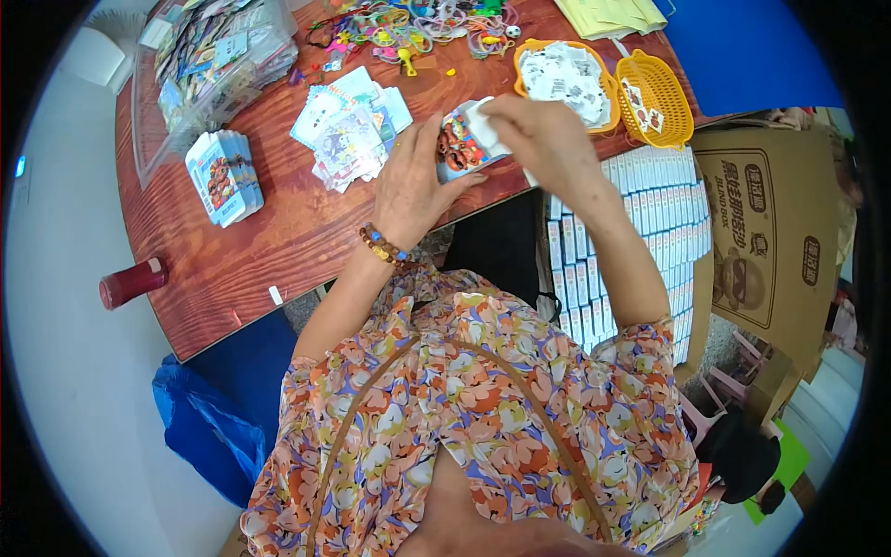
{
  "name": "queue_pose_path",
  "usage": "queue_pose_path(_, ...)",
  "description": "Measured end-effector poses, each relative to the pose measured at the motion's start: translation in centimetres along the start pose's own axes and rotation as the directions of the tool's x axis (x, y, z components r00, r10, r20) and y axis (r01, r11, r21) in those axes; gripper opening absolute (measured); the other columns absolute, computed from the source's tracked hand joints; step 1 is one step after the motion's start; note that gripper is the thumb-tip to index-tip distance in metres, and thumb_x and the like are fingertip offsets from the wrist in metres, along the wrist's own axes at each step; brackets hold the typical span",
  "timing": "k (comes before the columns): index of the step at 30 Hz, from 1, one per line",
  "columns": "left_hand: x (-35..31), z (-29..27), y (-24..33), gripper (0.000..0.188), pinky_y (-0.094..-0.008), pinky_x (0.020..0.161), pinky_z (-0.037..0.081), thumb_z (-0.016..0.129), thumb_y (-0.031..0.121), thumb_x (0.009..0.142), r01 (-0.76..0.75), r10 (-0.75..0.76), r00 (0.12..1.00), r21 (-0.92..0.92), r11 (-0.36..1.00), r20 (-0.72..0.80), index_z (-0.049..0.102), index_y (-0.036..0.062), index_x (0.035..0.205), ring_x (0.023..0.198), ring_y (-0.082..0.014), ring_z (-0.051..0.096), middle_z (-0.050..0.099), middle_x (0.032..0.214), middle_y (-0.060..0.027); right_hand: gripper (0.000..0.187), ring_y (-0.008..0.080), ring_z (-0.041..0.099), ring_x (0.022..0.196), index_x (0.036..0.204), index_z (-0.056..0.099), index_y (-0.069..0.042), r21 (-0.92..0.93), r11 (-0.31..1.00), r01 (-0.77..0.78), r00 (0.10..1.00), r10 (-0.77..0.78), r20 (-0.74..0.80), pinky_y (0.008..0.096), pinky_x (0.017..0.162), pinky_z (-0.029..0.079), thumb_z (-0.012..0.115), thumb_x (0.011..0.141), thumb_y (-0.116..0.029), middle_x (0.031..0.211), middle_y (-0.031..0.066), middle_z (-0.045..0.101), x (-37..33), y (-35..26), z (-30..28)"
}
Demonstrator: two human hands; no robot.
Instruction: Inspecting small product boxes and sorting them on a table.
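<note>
My left hand (408, 178) is wrapped round a small printed box (460, 148), tilted above the table's front edge. White flaps show at the box's right end. The fingers of my right hand (548, 139) close on a white flap there; whether they also hold something small is hidden. Left of my left hand lies a loose pile of printed cards (348, 139). Further left a stack of flat printed box blanks (225, 178) lies on the reddish wooden table (269, 237).
Behind are a clear bag of packets (218, 60), colourful trinkets (408, 32), an orange basket of white sachets (566, 82) and a yellow basket (657, 97) with several small pieces. Rows of small boxes (640, 232) fill a carton (775, 232) at right. A red cylinder (135, 283) lies at left.
</note>
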State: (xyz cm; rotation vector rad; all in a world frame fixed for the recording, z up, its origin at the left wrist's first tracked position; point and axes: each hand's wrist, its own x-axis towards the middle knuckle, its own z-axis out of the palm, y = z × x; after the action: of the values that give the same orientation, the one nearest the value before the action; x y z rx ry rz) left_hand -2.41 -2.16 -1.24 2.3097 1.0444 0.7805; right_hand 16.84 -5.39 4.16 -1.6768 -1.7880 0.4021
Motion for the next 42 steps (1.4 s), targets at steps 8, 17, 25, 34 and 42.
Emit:
queue_pose_path(8, -1.3, -0.7, -1.7, 0.085, -0.0435, 0.087, 0.051, 0.087, 0.036, 0.069, 0.053, -0.053, 0.998, 0.006, 0.999, -0.042, 0.047, -0.0007, 0.135, 0.106, -0.0367, 0.059, 0.058, 0.117, -0.0198, 0.022, 0.0079, 0.062, 0.066, 0.11, 0.071, -0.002, 0.267, 0.939, -0.218, 0.954, 0.263, -0.147, 0.0217, 0.056, 0.05, 0.062, 0.093, -0.013, 0.091, 0.0033, 0.072, 1.0, 6.3, -4.1)
queue_pose_path(17, -1.4, -0.4, -1.3, 0.085, -0.0442, 0.087, 0.051, 0.087, 0.035, 0.069, 0.064, -0.064, 0.997, -0.007, 0.998, -0.036, 0.048, -0.0004, 0.135, 0.104, -0.0363, 0.06, 0.059, 0.115, -0.0187, 0.02, 0.0107, 0.057, 0.054, 0.08, 0.058, -0.004, -0.309, 0.613, -0.727, 0.654, 0.755, -0.043, 0.0263, 0.051, 0.043, 0.073, 0.082, -0.016, 0.064, 0.0029, 0.059, 1.1, 20.6, -9.7)
queue_pose_path(25, -1.5, -1.2, -1.8, 0.084, -0.0435, 0.085, 0.051, 0.088, 0.034, 0.068, 0.089, -0.091, 0.994, -0.037, 0.995, -0.056, 0.049, -0.0014, 0.133, 0.102, -0.0359, 0.06, 0.058, 0.113, -0.0188, 0.017, 0.0122, 0.066, 0.056, 0.086, 0.069, -0.003, -0.092, 0.694, -0.714, 0.694, 0.685, -0.222, 0.0318, 0.057, 0.049, 0.063, 0.089, -0.019, 0.071, 0.0071, 0.069, 0.0, 23.3, -10.5)
queue_pose_path(34, -1.6, -1.2, -1.5, 0.081, -0.0434, 0.085, 0.052, 0.087, 0.034, 0.069, 0.053, -0.053, 0.994, -0.003, 0.999, -0.1, 0.05, -0.0013, 0.132, 0.102, -0.0363, 0.06, 0.058, 0.111, -0.0182, 0.018, 0.0081, 0.062, 0.068, 0.092, 0.07, 0.003, 0.165, 0.863, -0.478, 0.817, 0.506, -0.277, 0.0255, 0.064, 0.048, 0.067, 0.088, -0.014, 0.079, 0.0047, 0.069, -1.2, 19.8, -12.9)
queue_pose_path(42, -1.9, -1.6, -1.2, 0.084, -0.0443, 0.084, 0.052, 0.086, 0.033, 0.069, 0.074, -0.072, 0.993, 0.009, 0.997, -0.097, 0.047, 0.0024, 0.136, 0.103, -0.0355, 0.058, 0.057, 0.112, -0.0166, 0.007, 0.0165, 0.061, 0.107, 0.089, 0.07, -0.003, 0.381, 0.924, -0.001, 0.996, -0.034, 0.086, 0.0321, 0.093, 0.047, 0.065, 0.089, -0.008, 0.119, 0.0083, 0.066, 2.0, 0.9, -1.6)
